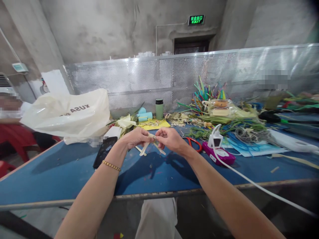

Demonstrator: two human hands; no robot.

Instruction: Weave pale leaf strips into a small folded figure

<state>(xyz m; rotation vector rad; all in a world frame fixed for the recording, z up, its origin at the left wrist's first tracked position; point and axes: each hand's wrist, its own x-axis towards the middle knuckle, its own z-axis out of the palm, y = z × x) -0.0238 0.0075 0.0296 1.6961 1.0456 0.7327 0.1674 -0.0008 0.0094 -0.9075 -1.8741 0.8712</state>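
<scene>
Both hands meet above the blue table, pinching a pale, cream-coloured flat strip (144,150) between them. My left hand (136,137), with a gold bead bracelet (111,165) at its wrist, has its thumb and fingers closed on the strip. Facing it, my right hand (169,137) is closed on the same piece, fingertips almost touching those of the left. Two loose ends of the strip hang down below the fingers, spread apart. How the strip is folded between the fingertips is hidden.
A large white plastic bag (67,113) stands left, beside a black tablet (106,152). Behind the hands is a green bottle (159,109). On the right are red-handled scissors (195,144), a purple power strip (218,153) with a white cable, and heaped coloured cords (245,134). A person (11,109) sits far left.
</scene>
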